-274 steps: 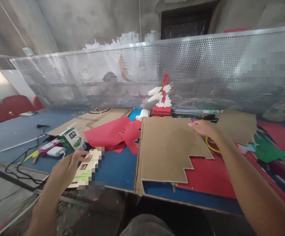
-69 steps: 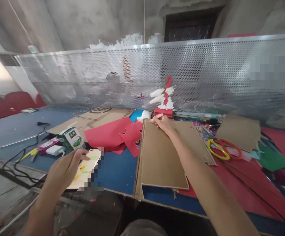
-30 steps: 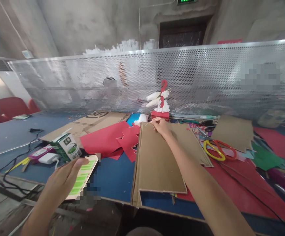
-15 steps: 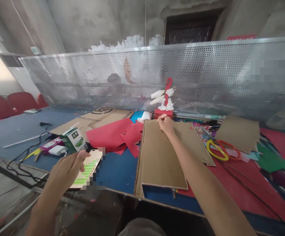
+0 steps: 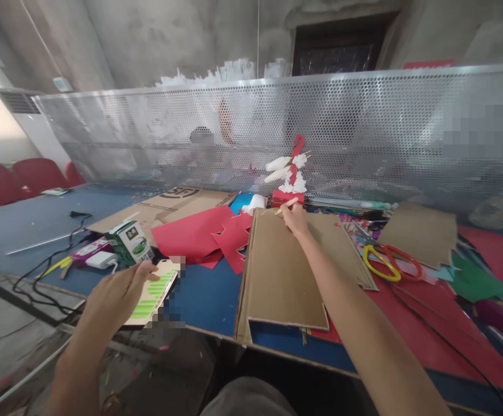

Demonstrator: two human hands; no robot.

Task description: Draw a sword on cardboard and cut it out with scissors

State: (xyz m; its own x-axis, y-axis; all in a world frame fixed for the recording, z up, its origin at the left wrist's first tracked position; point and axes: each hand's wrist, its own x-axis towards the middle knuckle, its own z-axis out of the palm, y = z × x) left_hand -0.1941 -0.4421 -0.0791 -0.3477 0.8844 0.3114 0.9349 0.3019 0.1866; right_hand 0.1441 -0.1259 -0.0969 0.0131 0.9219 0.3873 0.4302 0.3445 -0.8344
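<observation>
At the table's front edge my left hand (image 5: 121,287) is closed at the left side of a phone (image 5: 158,292), its thumb over the screen, which is lit with green message bars. Part of the phone is blurred out by blocks. My right hand (image 5: 293,217) is closed in a pinch over the far end of a brown cardboard sheet (image 5: 286,271). A thin pale stick (image 5: 273,212) pokes out on the left of those fingers; the rest of it is hidden. Just beyond stands a red paper piece with white flowers (image 5: 293,173).
Red paper sheets (image 5: 191,234) and a green-and-white carton (image 5: 130,241) lie left of the cardboard. Scissors with yellow and red handles (image 5: 381,266) lie to its right. A perforated metal screen (image 5: 147,138) runs along the back. Black cables (image 5: 30,292) hang over the left edge.
The green bars on the phone screen have shifted, and my left thumb has moved slightly. My right hand has moved slightly at the same spot. The view has tilted a little.
</observation>
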